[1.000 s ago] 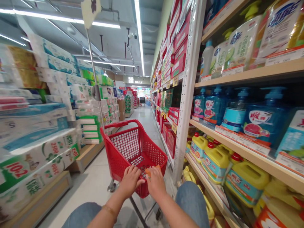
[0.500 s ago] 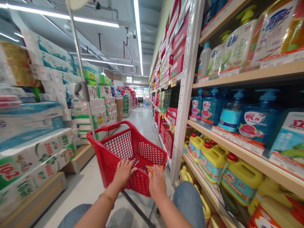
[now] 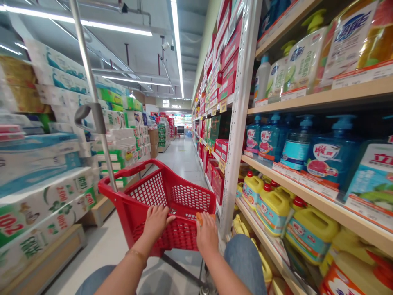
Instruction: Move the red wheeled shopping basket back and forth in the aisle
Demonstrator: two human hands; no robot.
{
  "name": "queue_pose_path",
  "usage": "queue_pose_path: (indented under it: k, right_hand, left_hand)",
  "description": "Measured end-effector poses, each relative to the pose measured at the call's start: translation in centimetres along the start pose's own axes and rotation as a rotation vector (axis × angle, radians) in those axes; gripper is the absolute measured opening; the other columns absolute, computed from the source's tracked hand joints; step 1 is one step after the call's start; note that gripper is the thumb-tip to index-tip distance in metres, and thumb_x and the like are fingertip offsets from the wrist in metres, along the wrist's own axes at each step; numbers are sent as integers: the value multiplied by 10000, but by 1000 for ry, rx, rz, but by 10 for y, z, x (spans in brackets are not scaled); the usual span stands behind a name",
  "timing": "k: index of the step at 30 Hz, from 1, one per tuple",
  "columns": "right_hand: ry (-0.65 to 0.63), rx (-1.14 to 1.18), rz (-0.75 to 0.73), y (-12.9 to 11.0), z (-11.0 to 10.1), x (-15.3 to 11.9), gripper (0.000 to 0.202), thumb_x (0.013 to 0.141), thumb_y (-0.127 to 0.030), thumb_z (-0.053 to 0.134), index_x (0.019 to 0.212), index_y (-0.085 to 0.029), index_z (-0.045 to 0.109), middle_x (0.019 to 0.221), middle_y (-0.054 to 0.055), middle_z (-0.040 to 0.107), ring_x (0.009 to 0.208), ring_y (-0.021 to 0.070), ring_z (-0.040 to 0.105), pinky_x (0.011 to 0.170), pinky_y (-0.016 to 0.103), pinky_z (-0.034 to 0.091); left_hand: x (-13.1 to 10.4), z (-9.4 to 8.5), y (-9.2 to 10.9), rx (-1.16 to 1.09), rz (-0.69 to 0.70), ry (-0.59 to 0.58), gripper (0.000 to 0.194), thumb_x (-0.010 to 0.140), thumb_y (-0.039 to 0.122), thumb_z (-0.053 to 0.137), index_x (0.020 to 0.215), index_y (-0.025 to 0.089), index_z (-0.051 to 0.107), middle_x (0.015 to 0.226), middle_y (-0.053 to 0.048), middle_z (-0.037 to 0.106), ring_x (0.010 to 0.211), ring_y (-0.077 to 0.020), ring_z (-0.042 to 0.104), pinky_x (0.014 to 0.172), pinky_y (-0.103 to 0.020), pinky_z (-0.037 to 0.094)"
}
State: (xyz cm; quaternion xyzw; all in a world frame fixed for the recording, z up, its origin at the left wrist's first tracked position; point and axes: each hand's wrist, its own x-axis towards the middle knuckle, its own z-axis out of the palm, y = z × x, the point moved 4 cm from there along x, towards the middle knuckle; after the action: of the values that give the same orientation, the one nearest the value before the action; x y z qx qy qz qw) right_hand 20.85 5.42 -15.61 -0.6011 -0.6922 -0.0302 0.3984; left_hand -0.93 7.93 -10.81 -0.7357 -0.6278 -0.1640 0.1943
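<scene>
A red perforated shopping cart basket [image 3: 135, 205] stands in the aisle in front of my knees. On its near rim rests my left hand [image 3: 158, 223], fingers over the edge and thumb apart. My right hand [image 3: 208, 233] is at the rim's right part, its fingers wrapped over an orange cloth-like item [image 3: 201, 218] that shows only in part. A metal pole [image 3: 89, 73] with a grey hook-shaped grip [image 3: 95, 119] rises from the cart's left corner. The visible inside of the basket holds nothing.
Shelves on the right hold blue pump bottles [image 3: 327, 153] and yellow jugs [image 3: 273, 209], close to my right knee [image 3: 244, 262]. A white shelf post [image 3: 236, 123] stands beside the cart. Stacked paper packs [image 3: 52, 205] line the left.
The cart's left end and its pole have swung left and nearer. My right hand has moved slightly right with the orange item; my left hand remains on the rim.
</scene>
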Motion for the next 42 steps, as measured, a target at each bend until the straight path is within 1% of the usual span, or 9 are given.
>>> queue_pose_path:
  k: [6, 9, 14, 17, 22, 30, 33, 38, 42]
  right_hand:
    - [-22, 86, -113, -36, 12, 5, 465, 937, -279, 419, 1379, -148, 478, 1416, 89, 483, 1338, 232, 399, 1122, 438, 294]
    - [-48, 90, -199, -15, 3, 4, 482, 945, -312, 409, 1401, -161, 448, 1430, 84, 468, 1341, 222, 395, 1118, 428, 305]
    - [0, 21, -6, 21, -7, 9, 497, 968, -350, 320, 1357, -94, 495, 1377, 152, 514, 1310, 261, 433, 1106, 471, 306]
    - [-21, 3, 41, 3, 1, 18, 483, 958, -324, 336, 1348, -97, 507, 1376, 160, 513, 1320, 272, 417, 1114, 486, 275]
    - [-149, 76, -123, -35, 11, 33, 450, 943, -307, 394, 1353, -161, 511, 1394, 98, 509, 1325, 230, 415, 1123, 421, 269]
    - [-52, -11, 18, 17, 0, 44, 508, 958, -326, 325, 1361, -62, 485, 1411, 159, 474, 1359, 270, 360, 1138, 470, 221]
    - [-59, -12, 52, -5, 10, 45, 492, 935, -284, 357, 1360, -76, 491, 1409, 169, 472, 1361, 280, 356, 1133, 494, 215]
    - [-119, 105, -103, -58, 26, 43, 498, 925, -269, 390, 1399, -127, 446, 1455, 109, 429, 1380, 233, 327, 1145, 449, 224]
    - [-118, 112, -145, -45, 18, 47, 480, 944, -303, 368, 1387, -147, 465, 1434, 96, 462, 1361, 221, 361, 1141, 438, 246]
  left_hand:
    - [-7, -6, 10, -34, 49, 35, 414, 916, 561, 368, 926, 230, 616, 947, -60, 626, 955, -237, 505, 968, -414, 285]
    - [-8, -15, -14, -1, 42, 72, 427, 907, 574, 377, 899, 220, 616, 934, -63, 622, 947, -235, 500, 977, -406, 284]
    - [-6, -24, -32, 28, -24, 70, 406, 900, 565, 404, 873, 219, 615, 929, -65, 625, 964, -243, 498, 1009, -433, 258]
    - [-4, -22, -15, 11, -65, 64, 422, 896, 570, 406, 878, 209, 623, 935, -80, 629, 974, -254, 497, 1013, -451, 247]
    - [-1, -24, 3, -35, 20, 12, 381, 938, 491, 359, 911, 219, 625, 952, -69, 638, 964, -240, 505, 961, -424, 279]
    - [0, -47, -35, 96, -16, 69, 351, 925, 487, 413, 852, 217, 627, 896, -64, 646, 936, -247, 506, 970, -442, 266]
    - [4, -44, -25, 113, -25, 53, 348, 928, 478, 412, 860, 216, 630, 907, -71, 650, 939, -253, 510, 942, -436, 281]
    - [7, -44, -6, 65, -12, 53, 362, 943, 448, 375, 853, 208, 630, 875, -80, 646, 917, -251, 525, 912, -432, 297]
    - [-2, -51, -16, -17, -35, 143, 310, 926, 445, 409, 895, 234, 634, 1016, -84, 643, 1039, -262, 517, 957, -436, 287]
